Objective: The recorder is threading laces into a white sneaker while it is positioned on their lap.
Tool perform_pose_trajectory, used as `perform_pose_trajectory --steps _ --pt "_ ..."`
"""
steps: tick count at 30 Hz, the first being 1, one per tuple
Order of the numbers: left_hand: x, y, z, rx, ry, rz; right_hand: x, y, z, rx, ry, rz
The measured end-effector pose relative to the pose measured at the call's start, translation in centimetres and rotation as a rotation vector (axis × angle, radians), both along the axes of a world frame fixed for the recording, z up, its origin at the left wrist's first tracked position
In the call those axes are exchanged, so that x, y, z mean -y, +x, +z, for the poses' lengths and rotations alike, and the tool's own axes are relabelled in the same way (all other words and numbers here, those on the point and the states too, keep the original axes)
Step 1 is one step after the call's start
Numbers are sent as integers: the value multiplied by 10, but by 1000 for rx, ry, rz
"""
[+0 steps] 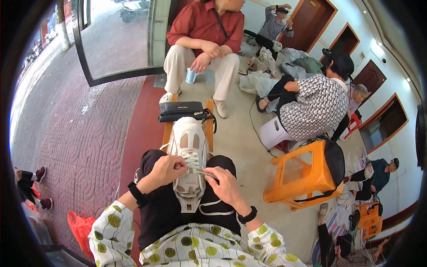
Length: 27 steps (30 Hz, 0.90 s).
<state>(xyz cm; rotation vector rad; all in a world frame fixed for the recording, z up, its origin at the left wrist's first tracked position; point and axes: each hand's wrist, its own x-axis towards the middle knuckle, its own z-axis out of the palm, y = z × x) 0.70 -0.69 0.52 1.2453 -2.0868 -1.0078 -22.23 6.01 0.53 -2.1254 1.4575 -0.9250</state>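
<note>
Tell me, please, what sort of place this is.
Perhaps a street-front workroom: a glass door opens onto paving, an orange stool stands inside, and the left hand and right hand are over a white shoe.

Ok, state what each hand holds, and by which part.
The right hand seems to pinch a lace by the stretch right beside the white shoe; whether the closed left hand holds anything cannot be told.

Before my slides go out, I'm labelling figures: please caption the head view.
Left hand and right hand close over the white laces of a pale sneaker, a black pouch beyond its toe.
</note>
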Motion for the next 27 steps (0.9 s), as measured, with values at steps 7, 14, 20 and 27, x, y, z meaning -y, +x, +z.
perform_pose_trajectory --steps 7,14,20,27 --pt "2 -2 -4 -52 48 24 0 1 3 10 -50 -7" --pt "2 -3 -5 -20 49 52 0 1 0 -1 -62 -12" --pt "0 -6 -6 -24 -5 62 0 3 -7 70 -112 -25" --pt "1 -6 -11 -1 2 85 1 3 -11 65 -125 -27"
